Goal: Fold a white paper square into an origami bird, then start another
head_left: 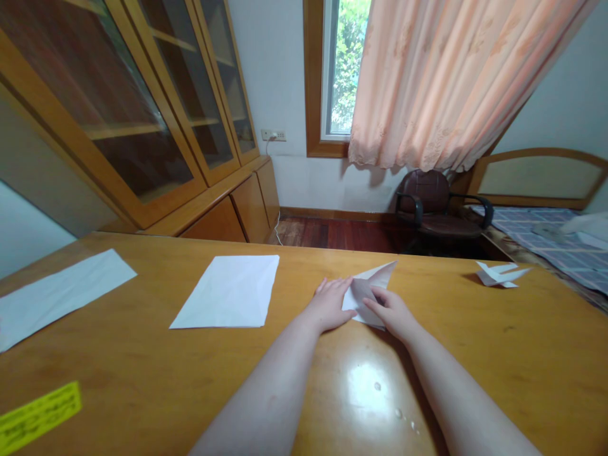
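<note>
A partly folded white paper (372,284) lies on the wooden table (142,367) near its far edge, one pointed corner sticking up toward the right. My left hand (330,303) lies flat on the paper's left side with fingers stretched out. My right hand (390,311) presses on the paper's lower right part, fingers bent and pinching a fold against the table.
A flat white sheet (228,291) lies left of my hands; another sheet (57,294) lies at the far left. A finished folded paper shape (500,275) sits at the right. A yellow note (38,415) is at the near left. Chair (430,209), bed and cabinet stand beyond.
</note>
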A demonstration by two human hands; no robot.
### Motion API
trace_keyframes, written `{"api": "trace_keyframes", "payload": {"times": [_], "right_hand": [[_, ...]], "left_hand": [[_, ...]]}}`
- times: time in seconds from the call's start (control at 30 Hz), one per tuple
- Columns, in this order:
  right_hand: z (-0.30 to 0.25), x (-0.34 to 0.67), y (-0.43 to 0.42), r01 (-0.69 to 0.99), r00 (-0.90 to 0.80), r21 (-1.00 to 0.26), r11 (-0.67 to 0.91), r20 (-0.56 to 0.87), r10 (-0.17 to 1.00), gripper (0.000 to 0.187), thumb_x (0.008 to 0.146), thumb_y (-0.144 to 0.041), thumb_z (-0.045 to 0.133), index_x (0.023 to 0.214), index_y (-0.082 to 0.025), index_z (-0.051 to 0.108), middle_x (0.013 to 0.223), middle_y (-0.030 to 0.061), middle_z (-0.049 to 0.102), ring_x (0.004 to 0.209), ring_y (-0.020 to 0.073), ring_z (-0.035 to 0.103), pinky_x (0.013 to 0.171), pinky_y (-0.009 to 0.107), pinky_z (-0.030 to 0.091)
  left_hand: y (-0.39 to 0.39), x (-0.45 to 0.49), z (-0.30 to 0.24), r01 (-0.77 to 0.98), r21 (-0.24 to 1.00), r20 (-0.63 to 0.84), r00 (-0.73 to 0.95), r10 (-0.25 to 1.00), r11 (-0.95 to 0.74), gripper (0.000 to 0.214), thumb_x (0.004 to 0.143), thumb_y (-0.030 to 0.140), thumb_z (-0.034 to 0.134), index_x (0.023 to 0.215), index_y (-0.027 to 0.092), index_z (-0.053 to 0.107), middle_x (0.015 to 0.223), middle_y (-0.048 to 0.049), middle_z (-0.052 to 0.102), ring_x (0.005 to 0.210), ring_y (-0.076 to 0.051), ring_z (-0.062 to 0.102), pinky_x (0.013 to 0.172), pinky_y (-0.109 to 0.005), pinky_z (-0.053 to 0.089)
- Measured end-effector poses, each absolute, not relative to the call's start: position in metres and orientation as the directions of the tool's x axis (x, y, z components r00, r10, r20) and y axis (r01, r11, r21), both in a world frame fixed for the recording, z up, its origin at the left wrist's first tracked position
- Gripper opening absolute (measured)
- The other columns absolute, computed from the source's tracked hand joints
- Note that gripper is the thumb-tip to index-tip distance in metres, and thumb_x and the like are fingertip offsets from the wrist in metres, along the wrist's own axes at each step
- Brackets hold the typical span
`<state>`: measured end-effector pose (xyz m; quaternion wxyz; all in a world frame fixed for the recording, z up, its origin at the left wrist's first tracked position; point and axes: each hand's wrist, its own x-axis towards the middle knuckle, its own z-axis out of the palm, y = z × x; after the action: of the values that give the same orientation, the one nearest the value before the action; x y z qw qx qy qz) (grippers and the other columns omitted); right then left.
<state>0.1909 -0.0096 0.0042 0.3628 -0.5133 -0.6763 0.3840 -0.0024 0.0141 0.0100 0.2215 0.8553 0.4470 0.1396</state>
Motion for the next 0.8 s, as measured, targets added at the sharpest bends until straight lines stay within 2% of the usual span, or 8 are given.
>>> {"api": "trace_keyframes", "payload": {"times": [0.8], "right_hand": [[0.0070, 0.1910, -0.0087, 0.456, -0.239, -0.868, 0.195, 0.092, 0.967, 0.042, 0.080, -0.043, 0.055, 0.112, -0.018, 0.062, 0.108, 0.0064, 0.067, 0.097, 0.0269, 0.060, 0.087, 0.038, 0.045]], "left_hand": [[0.0157, -0.0019, 0.0060, 0.711, 0.492, 0.046, 0.555, 0.830, -0.503, 0.080, 0.074, 0.049, 0.059, 0.142, 0.022, 0.026, 0.144, -0.0089, 0.038, 0.133, -0.026, 0.032, 0.113, -0.044, 0.016]]}}
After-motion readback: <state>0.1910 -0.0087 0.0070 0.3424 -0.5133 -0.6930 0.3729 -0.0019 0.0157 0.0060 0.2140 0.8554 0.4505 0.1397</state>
